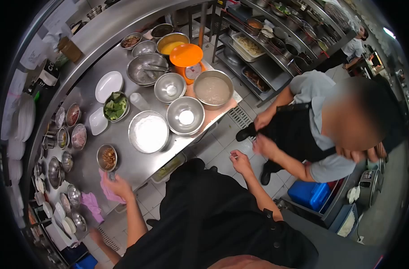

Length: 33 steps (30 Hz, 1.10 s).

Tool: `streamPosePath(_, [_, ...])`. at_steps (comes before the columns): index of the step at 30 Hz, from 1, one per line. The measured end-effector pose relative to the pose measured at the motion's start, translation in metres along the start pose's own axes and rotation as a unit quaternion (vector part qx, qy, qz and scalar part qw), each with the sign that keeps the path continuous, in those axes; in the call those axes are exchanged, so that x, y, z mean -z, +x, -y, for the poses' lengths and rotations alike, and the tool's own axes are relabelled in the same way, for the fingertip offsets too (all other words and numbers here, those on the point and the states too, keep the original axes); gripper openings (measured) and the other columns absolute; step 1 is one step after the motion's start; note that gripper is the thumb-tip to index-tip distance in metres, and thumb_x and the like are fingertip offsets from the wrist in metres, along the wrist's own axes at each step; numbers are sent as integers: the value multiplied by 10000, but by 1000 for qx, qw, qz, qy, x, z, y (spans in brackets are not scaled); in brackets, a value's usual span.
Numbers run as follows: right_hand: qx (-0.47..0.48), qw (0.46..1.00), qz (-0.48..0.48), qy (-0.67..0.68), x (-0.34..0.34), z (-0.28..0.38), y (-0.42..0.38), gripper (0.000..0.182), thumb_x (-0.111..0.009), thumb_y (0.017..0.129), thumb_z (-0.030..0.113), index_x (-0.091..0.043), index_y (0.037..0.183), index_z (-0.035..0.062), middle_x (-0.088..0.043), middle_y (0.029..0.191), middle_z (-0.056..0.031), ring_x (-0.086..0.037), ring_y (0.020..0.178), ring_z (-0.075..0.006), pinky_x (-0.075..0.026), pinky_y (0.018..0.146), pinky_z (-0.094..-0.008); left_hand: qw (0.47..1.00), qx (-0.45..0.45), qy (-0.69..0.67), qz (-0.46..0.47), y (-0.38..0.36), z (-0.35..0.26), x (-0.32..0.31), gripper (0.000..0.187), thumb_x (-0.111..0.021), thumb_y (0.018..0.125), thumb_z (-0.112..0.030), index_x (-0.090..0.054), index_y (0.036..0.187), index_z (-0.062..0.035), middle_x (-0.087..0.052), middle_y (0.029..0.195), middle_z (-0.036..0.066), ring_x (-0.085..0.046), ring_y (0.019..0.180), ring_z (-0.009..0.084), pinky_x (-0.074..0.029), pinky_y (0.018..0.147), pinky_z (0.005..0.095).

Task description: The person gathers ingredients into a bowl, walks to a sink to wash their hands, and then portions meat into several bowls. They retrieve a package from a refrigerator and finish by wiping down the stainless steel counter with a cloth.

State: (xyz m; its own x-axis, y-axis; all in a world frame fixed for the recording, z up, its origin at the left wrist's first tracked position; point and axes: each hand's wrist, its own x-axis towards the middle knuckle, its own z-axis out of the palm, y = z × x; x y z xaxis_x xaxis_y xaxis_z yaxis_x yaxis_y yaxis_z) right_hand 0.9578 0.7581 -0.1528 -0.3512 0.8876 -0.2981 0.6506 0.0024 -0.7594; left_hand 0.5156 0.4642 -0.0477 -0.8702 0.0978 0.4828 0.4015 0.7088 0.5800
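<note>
My left hand (118, 184) rests at the near edge of the steel table (85, 96), closed on a pink cloth (107, 192). Just beyond it stands a small steel bowl of brown food (107, 158). A second pink cloth (92, 204) lies further left on the same edge. My right hand (240, 162) hangs in the air over the tiled floor, away from the table, with its fingers loosely bent and nothing in it. A big bowl of white flour (148, 131) stands further in on the table.
The table carries several bowls: greens (115, 106), grey batter (212, 89), yellow liquid (172, 45), plus an orange scale (186, 60) and white plates (109, 85). A co-worker in a black apron (298, 134) stands close on the right. A blue box (309, 195) sits on the floor, with shelves (269, 42) behind.
</note>
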Motion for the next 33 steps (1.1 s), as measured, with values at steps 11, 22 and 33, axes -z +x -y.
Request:
streamPosePath(11, [-42, 999, -16, -32, 36, -69, 33, 418, -736, 865, 181, -622, 1258, 94, -688, 1168, -164, -698, 928, -332, -541, 859, -430, 907, -139, -218, 332, -33, -262, -100, 350, -690, 862, -88, -655, 1200, -3, -677, 1161, 187, -635, 1133, 362, -475, 1013, 415])
streamPosePath(22, [-145, 974, -97, -145, 100, -215, 125, 419, -732, 844, 246, -651, 1196, 35, -731, 980, -188, -708, 950, -341, -551, 848, -426, 948, -110, 26, 299, 70, -244, -289, 523, -736, 852, -164, -598, 1333, -16, -619, 1286, 259, -591, 1202, 409, -470, 1044, 476])
streamPosePath(33, [-224, 956, 119, -145, 213, -274, 240, 288, -664, 887, 252, -656, 1086, 44, -704, 929, -139, -711, 770, -256, -540, 592, -404, 972, -33, 44, 227, 82, -236, -342, 222, -522, 922, -62, -664, 1087, -19, -682, 1062, 245, -703, 966, 395, -579, 816, 491])
